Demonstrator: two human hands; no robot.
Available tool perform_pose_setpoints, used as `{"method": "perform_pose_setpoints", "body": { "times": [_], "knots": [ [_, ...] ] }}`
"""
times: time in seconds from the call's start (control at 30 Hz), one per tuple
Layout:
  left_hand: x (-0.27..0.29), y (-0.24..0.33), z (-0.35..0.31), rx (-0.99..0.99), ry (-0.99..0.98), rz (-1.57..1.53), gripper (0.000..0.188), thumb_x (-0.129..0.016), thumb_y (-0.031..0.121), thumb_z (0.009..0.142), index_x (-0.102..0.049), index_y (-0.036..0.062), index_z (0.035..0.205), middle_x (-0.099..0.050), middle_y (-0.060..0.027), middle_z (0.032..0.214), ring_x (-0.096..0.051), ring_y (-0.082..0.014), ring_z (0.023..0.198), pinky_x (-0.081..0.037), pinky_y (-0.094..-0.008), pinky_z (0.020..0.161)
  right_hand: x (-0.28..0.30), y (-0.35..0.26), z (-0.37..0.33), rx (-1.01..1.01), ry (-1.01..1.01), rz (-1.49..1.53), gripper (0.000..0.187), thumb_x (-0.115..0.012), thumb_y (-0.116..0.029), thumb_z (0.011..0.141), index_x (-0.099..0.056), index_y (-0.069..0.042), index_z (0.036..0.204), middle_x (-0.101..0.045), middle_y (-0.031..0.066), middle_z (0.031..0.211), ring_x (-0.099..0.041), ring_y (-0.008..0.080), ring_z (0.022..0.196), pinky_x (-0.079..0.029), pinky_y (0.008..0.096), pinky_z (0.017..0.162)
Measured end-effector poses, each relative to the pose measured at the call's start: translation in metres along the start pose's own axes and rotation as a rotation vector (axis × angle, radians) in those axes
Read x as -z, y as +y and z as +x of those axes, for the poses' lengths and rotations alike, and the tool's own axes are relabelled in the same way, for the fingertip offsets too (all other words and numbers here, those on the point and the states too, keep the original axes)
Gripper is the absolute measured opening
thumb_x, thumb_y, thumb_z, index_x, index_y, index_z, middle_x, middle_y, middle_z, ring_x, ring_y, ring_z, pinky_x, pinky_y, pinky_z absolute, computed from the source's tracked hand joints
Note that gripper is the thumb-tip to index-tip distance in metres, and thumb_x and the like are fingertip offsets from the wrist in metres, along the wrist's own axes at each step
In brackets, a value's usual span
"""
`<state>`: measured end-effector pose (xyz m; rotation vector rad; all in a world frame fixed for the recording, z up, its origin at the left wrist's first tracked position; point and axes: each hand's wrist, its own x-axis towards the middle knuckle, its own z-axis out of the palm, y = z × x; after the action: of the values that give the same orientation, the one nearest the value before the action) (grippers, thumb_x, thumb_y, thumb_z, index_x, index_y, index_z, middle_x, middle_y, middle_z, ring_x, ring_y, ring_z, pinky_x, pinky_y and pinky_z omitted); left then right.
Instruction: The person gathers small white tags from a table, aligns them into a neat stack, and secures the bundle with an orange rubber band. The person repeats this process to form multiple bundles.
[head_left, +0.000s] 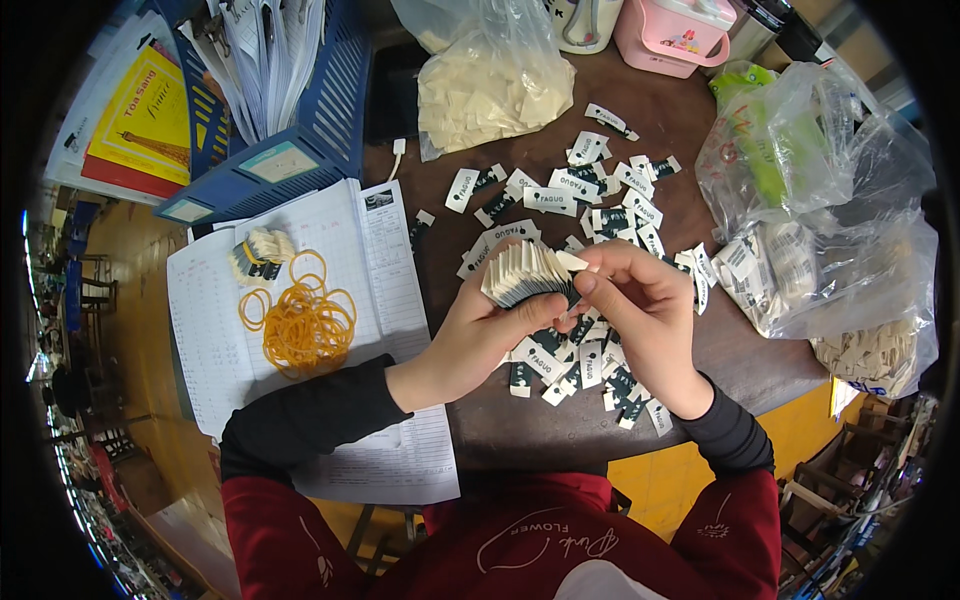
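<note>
Above the middle of the table, my left hand (465,335) is closed round a thick stack of fabric labels (525,272), its thumb lying along the near side. The labels stand on edge in a fanned row, white at the top and dark lower down. At the stack's right end, my right hand (652,318) pinches a label (571,261) between thumb and forefinger. Its other fingers curl behind and are partly hidden. Loose white and dark green labels (549,200) lie scattered beyond and beneath both hands.
Left, orange rubber bands (308,325) and a banded label bundle (262,256) lie on paper sheets (210,350). A blue file basket (335,120) stands behind. Clear bags hold cream labels (495,95) at the back and more bundles (790,265) at right, near a pink container (665,40).
</note>
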<state>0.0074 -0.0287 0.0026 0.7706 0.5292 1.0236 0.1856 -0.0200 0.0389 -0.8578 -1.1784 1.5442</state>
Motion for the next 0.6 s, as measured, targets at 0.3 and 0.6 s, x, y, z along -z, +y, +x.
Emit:
{"method": "perform_pose_setpoints", "body": {
  "times": [0.3, 0.6],
  "knots": [
    [-0.0026, 0.0034, -0.0002, 0.065, 0.040, -0.006, 0.022, -0.060, 0.010, 0.100, -0.050, 0.0049, 0.119, -0.060, -0.0035, 0.103, -0.058, -0.0102, 0.089, -0.049, -0.0271, 0.080, 0.0048, 0.0010, -0.0007, -0.013, -0.006, -0.144, 0.012, -0.059, 0.002, 0.097, -0.065, 0.005, 0.106, -0.068, 0.0052, 0.089, -0.066, 0.0097, 0.077, -0.053, 0.0234, 0.071],
    [-0.0003, 0.0004, -0.0004, 0.079, 0.035, 0.012, 0.024, -0.061, 0.011, 0.100, -0.050, 0.0042, 0.120, -0.060, -0.0047, 0.104, -0.059, -0.0100, 0.089, -0.051, -0.0270, 0.081, -0.0006, 0.0030, 0.0015, 0.020, 0.052, -0.051, 0.014, -0.056, 0.002, 0.099, -0.064, 0.005, 0.109, -0.068, 0.0054, 0.087, -0.067, 0.0102, 0.076, -0.053, 0.0233, 0.069]
  ]
}}
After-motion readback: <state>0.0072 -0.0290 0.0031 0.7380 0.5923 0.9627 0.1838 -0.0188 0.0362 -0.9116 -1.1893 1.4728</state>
